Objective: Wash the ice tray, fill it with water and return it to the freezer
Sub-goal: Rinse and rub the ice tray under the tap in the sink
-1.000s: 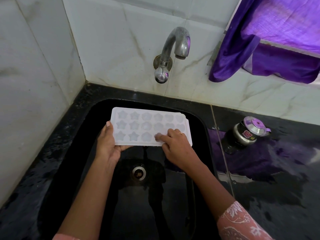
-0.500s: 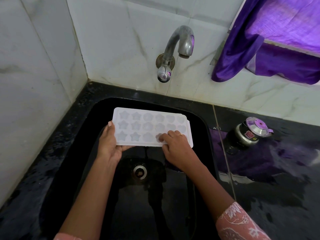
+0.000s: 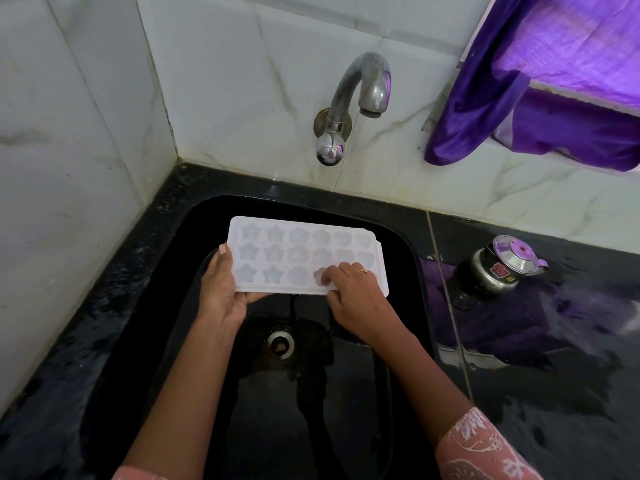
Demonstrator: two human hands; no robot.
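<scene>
The white plastic ice tray with star and flower moulds [image 3: 304, 256] is held level over the black sink basin [image 3: 145, 306], above the round steel drain [image 3: 279, 344] that sits just below both wrists. The left hand [image 3: 221, 292] cups the tray's left end, fingers curled underneath and thumb lying along the short edge. The right hand [image 3: 356, 292] is half closed on the tray's near right part: its fingertips [image 3: 327, 273] press into a mould in the nearest row, while the thumb's place under the rim is hidden. A thin ring shows on one finger.

Beyond the hands, the curved metal tap [image 3: 360, 95] on the white marble-look wall tiles gives no visible stream, so this looks like rubbing the moulds clean, with filling not yet begun.

The risks come from the grip and the wet surroundings. The tray rests mostly on the left palm; should the pressing of the right fingertips push down harder than the left hand supports, the tray may tip or slip into the basin. The spout hangs beyond the tray's far edge and right of its middle, so water turned on hard may splash off the shallow moulds. To the right of the right hand, on the wet black desk [image 3: 554, 375], a small steel lidded pot [image 3: 502, 268] stands near enough that a swinging elbow may knock it.
</scene>
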